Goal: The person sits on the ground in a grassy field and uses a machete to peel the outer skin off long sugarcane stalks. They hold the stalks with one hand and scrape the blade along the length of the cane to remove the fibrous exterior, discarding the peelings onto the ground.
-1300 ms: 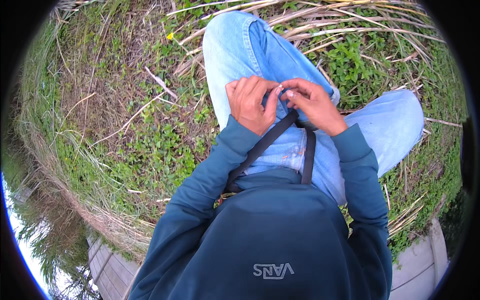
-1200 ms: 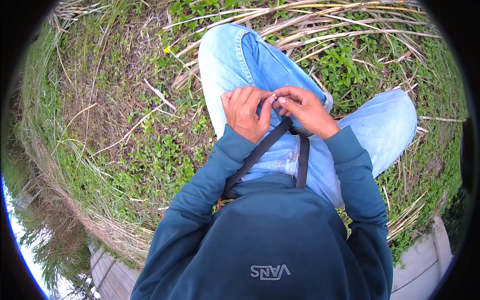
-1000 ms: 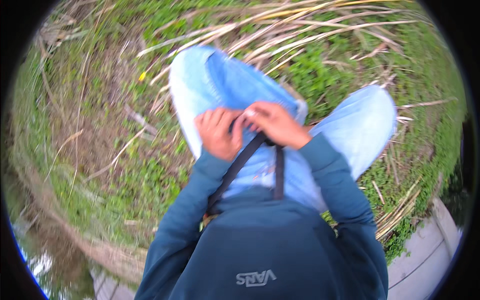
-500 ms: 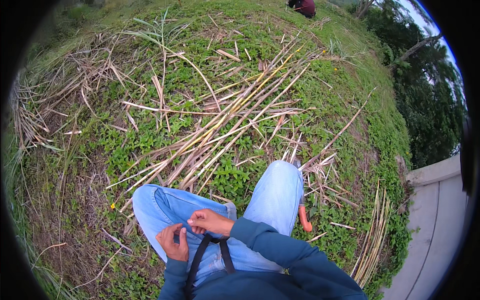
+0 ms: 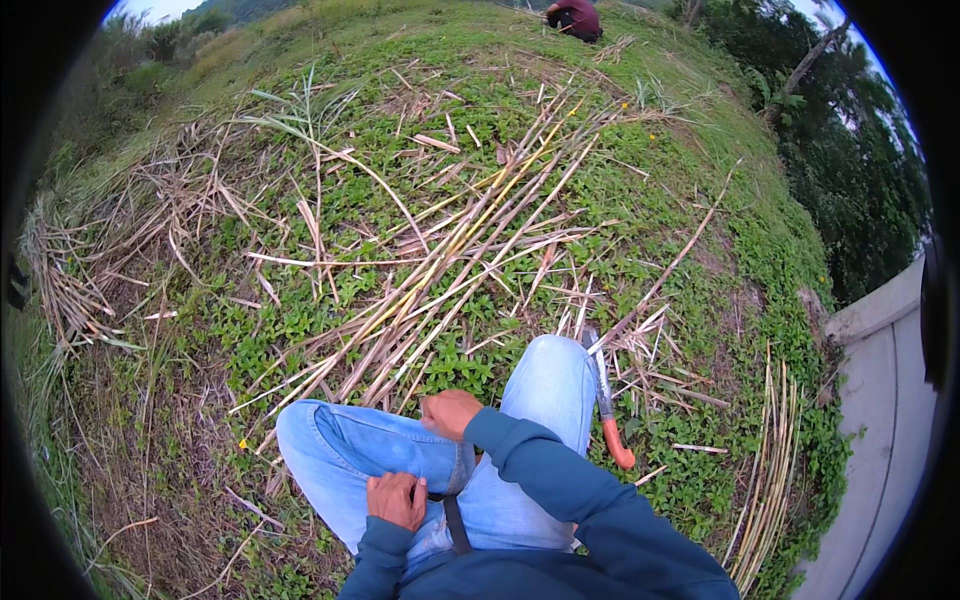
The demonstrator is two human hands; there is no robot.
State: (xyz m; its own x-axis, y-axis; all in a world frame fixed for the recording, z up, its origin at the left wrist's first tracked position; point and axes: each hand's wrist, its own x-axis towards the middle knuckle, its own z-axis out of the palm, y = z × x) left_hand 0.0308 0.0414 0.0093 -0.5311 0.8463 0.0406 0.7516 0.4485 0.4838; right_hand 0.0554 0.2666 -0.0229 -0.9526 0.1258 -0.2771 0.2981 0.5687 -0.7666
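Note:
My left hand (image 5: 397, 500) rests on my jeans (image 5: 365, 440) in my lap, close to a black strap (image 5: 456, 525). Its fingers are curled, and whatever may lie inside them is hidden. My right hand (image 5: 450, 413) is over my lower leg, back of the hand up. Its fingers are blurred and mostly out of sight. Beyond my legs a loose pile of long yellow-brown stalks (image 5: 440, 260) slants across the grass. On the ground beside my right knee lies a long-bladed knife (image 5: 618, 445) with an orange handle, its blade partly among dry stalk pieces.
A bundle of thin stalks (image 5: 768, 465) lies at the right, beside a concrete ledge (image 5: 875, 400). Dry cut stalks (image 5: 70, 275) are heaped at the far left. Far off, another person (image 5: 576, 18) in a dark red top crouches on the slope. Trees (image 5: 850, 170) border the right side.
My hands, held close together above my lap before, are now apart: the right has moved forward over my leg, the left down onto my lap. The view has tilted up slightly.

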